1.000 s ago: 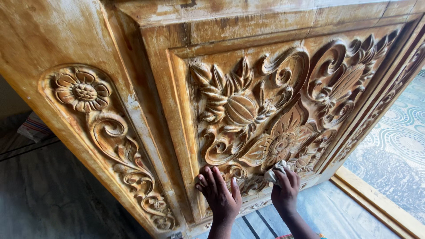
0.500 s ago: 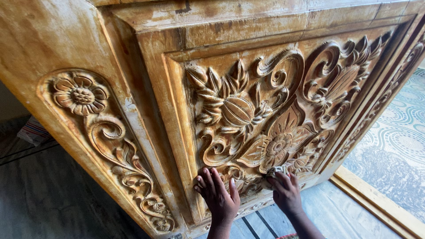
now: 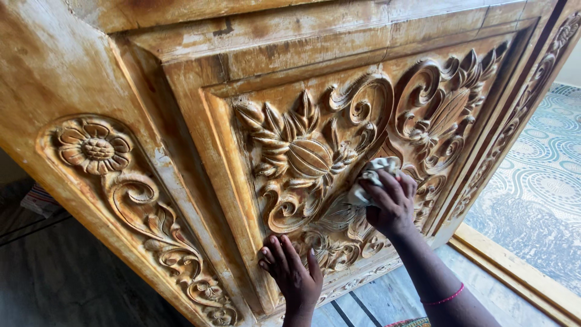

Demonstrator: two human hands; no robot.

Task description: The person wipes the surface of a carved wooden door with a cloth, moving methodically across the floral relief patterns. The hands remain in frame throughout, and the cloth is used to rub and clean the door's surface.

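Patterned floor tiles (image 3: 544, 181) behind; carved golden-brown wooden door panel (image 3: 339, 151) partly pale-streaked. Crumpled white cloth (image 3: 372, 175) is clamped under right hand (image 3: 393, 203) fingers; left hand (image 3: 293, 275), fingers spread, is braced below.

Cloth (image 3: 370, 177) on carved panel (image 3: 315, 157)

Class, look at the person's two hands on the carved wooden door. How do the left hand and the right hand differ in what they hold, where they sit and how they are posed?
The right hand grips a crumpled pale cloth; the left hand holds nothing. The right hand sits higher, on the middle of the carved floral panel; the left hand sits lower, near its bottom edge. The right hand is curled; the left hand lies flat, fingers spread. Both touch the door.
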